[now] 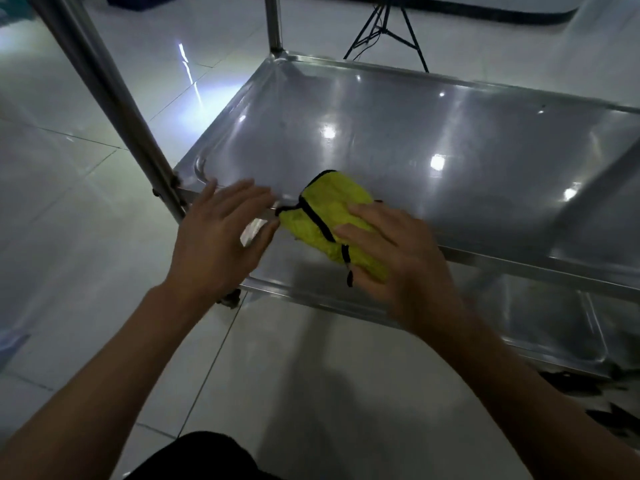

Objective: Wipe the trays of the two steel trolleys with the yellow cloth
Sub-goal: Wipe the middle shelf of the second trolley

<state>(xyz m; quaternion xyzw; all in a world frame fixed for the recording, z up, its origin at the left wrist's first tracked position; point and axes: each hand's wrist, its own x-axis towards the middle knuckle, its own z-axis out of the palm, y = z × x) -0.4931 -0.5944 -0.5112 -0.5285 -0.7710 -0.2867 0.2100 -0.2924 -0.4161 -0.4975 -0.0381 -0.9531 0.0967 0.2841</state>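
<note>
while the person crouches at the near side of the trolley, the steel upright stands farthest left, rising from the near-left corner of the middle tray. just right of that corner the left hand hovers over the tray's near edge with fingers straight and spread, gripping nothing; its blurred outline makes it hard to say whether the fingertips touch the rim. it seems placed there either to steady the trolley or to help rearrange the cloth, though which one i cannot tell.

next to it, the yellow cloth lies folded with its black-stitched hem showing, draped over the near edge of the tray close to the near-left corner, part of it inside the tray and part hanging over the rim. the right hand grips it from the near side, fingers lying over the top of the fold and the thumb tucked underneath, a hold that bunches the cloth into a pad for pressing along the rim.

further right, the tray's shiny bed stretches toward the far-right edge, carrying only ceiling-light reflections. below the near edge the lower tray shows. beyond the far edge a black tripod stands on the tiled floor.
</note>
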